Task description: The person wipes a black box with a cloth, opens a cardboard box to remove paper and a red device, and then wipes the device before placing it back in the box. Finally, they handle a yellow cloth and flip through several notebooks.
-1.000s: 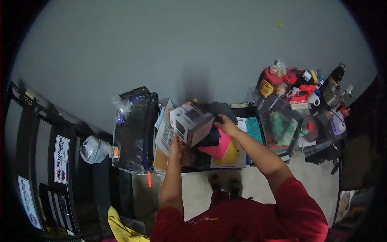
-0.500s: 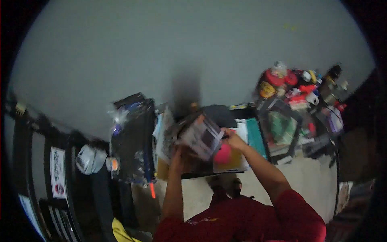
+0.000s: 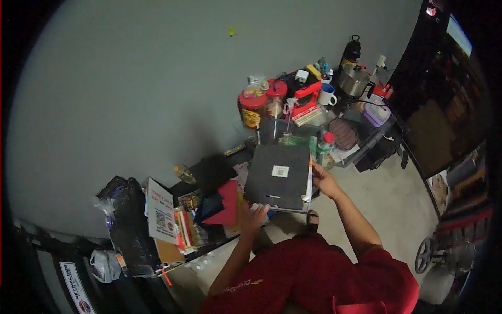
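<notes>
1. While both hands have hold of it, the black rectangular box with a white QR-code sticker is mid-scene, sticker side up, just to the near side of a clear plastic bin.
2. Left hand is on the box's near-left corner, fingers partly curled at the edge. Right hand has the right side, fingers bent in against it, though I can't tell exactly where the tips end up.
3. Just left of the box there's a bright red sheet, then a row of books with colorful spines and a white printed board with a QR code standing tilted.
4. Farther left you get a bulky black plastic-wrapped bundle, with a tied pale plastic bag beside it.
5. Beyond the box, toward the far right: a clear bottle with a red cap, two red-lidded jars, a white mug with a blue inside, a shiny metal pot and a tall black flask near the gray wall.
</notes>
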A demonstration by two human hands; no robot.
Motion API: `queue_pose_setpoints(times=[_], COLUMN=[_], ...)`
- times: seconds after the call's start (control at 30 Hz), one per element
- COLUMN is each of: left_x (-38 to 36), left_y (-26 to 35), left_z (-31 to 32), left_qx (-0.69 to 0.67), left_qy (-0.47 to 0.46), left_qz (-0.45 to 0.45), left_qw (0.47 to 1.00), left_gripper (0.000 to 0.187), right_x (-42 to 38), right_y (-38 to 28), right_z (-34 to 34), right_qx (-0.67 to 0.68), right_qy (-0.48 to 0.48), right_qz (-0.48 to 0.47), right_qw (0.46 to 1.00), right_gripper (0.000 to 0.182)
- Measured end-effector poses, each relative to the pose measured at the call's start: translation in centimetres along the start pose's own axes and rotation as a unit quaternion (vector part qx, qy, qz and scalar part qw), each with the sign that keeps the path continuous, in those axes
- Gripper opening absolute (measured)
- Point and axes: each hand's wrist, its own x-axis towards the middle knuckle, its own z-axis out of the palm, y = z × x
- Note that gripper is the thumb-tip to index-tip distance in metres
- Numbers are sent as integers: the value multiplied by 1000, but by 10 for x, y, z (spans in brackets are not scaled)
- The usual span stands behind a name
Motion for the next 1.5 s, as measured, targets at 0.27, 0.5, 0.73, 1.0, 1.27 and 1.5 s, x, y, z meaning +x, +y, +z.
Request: queue_pose_setpoints(times=[0.27, 0.5, 0.73, 1.0, 1.27, 1.5], left_x=[-32, -44, -69, -152, -259, -291], left_y=[6, 10, -6, -34, -55, -48], left_z=[127, 161, 157, 147, 192, 257], left_qx=[103, 33, 63, 78, 35, 3], left_qy=[146, 210, 274, 371, 514, 422], left_qz=[-5, -42, -42, -93, -186, -175], left_qw=[984, 976, 959, 921, 837, 889], left_gripper=[59, 57, 62, 60, 54, 52], right_x=[19, 83, 88, 96, -7, -126], right_y=[47, 59, 49, 81, 78, 52], right_z=[-91, -128, -112, -129, -177, -147], right_qx=[-55, -239, -212, -282, -265, -385], right_qy=[59, 161, 147, 116, 7, -209], right_qz=[-39, -172, -164, -142, -251, -259], right_qw=[996, 942, 952, 942, 931, 861], right_gripper=[73, 93, 58, 45, 49, 52])
